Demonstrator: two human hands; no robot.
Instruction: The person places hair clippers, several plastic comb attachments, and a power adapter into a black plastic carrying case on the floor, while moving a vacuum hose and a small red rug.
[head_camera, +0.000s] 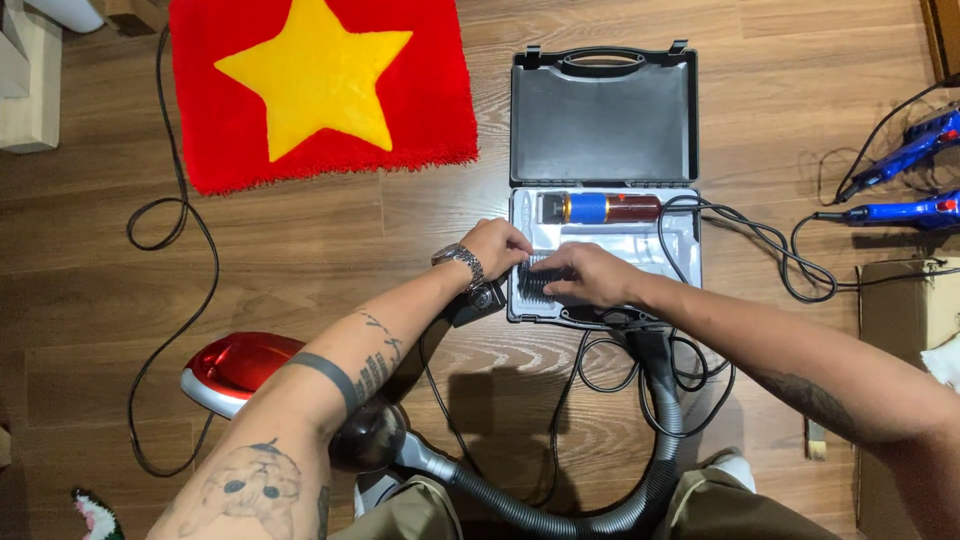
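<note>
An open black plastic case (603, 120) lies on the wooden floor, its lid flat at the far side. A hair clipper (598, 208) with blue, gold and dark red bands lies in the light grey tray. My left hand (497, 246), a metal watch on the wrist, rests on the tray's left edge. Just right of it, my right hand (585, 274) presses on a stack of black comb attachments (535, 279) at the tray's near left. Whether either hand grips a comb is hidden by the fingers.
A red rug (320, 85) with a yellow star lies at the far left. A red vacuum cleaner (240, 368) and its grey hose (560, 505) sit near my knees. Black cords (755, 245) loop right. Blue tools (905, 180) and a cardboard box (905, 330) lie at the right.
</note>
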